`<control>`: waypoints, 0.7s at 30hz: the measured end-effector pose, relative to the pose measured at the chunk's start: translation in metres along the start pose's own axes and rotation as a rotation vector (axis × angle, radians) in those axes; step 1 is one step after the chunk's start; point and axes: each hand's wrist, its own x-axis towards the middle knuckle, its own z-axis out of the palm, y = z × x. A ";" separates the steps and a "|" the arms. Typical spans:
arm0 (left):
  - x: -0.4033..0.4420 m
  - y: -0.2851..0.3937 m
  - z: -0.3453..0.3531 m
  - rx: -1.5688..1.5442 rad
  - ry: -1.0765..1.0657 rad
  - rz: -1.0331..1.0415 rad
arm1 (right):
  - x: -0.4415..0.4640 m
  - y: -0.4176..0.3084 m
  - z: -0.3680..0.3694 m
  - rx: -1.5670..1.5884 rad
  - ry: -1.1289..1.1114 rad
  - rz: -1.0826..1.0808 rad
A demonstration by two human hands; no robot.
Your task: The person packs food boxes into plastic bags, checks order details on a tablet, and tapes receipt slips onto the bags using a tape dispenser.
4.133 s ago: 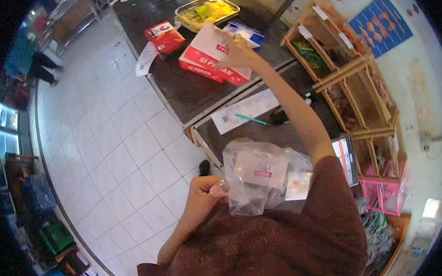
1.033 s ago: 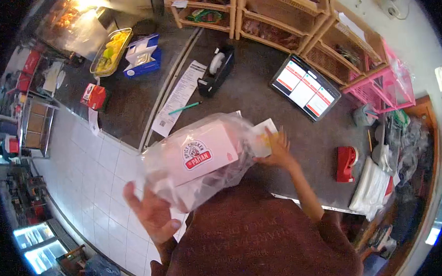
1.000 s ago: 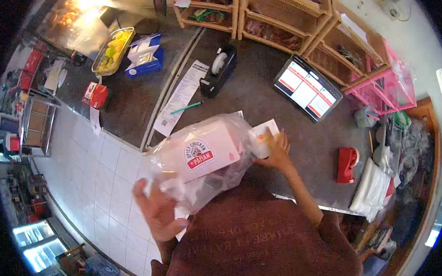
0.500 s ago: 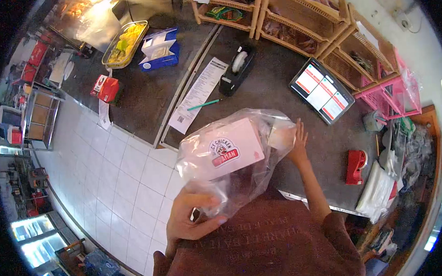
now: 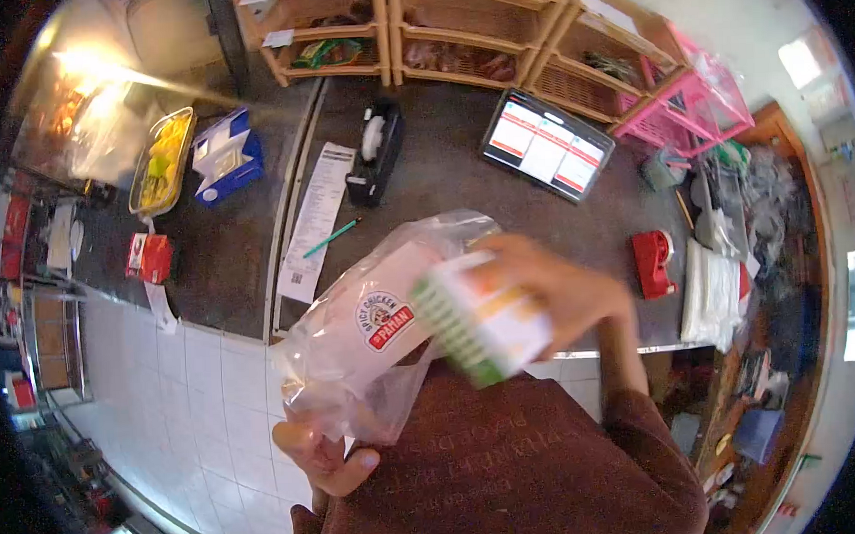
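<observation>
A clear plastic bag (image 5: 408,368) surrounds a pale pink food box (image 5: 339,319) with a "Spicy Chicken" logo, tilted in front of my body. At the bag's lower left edge, my left hand (image 5: 323,458) grips the plastic between thumb and fingers. My right hand (image 5: 552,285) holds a small green, white and orange carton (image 5: 487,326) just right of the food box. Motion smears the carton, so its print is unreadable. It overlaps the bag's right side in view; whether it touches the bag I cannot tell.
On the dark counter (image 5: 433,176) are a receipt (image 5: 320,214), a green pen (image 5: 331,237), a black tape dispenser (image 5: 375,155), a tablet (image 5: 546,147) and a red tape dispenser (image 5: 651,262). Rattan shelves (image 5: 476,74) line the back. White plastic bags (image 5: 710,293) lie right.
My right hand has come from the bag's far right side back toward my body, now with the carton showing in it. The bag and left hand are lower left as the view shifted.
</observation>
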 end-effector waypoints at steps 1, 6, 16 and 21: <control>-0.003 0.000 -0.003 0.022 -0.032 0.022 | 0.027 -0.010 0.015 -0.137 -0.062 -0.051; -0.019 -0.014 -0.012 0.133 -0.019 0.228 | 0.084 0.009 0.086 -0.381 0.107 -0.057; -0.015 -0.003 -0.009 0.236 -0.010 0.235 | 0.045 0.094 0.001 0.468 0.726 0.000; 0.017 -0.007 0.029 -0.034 -0.111 0.244 | -0.053 0.261 -0.025 -0.690 0.704 0.732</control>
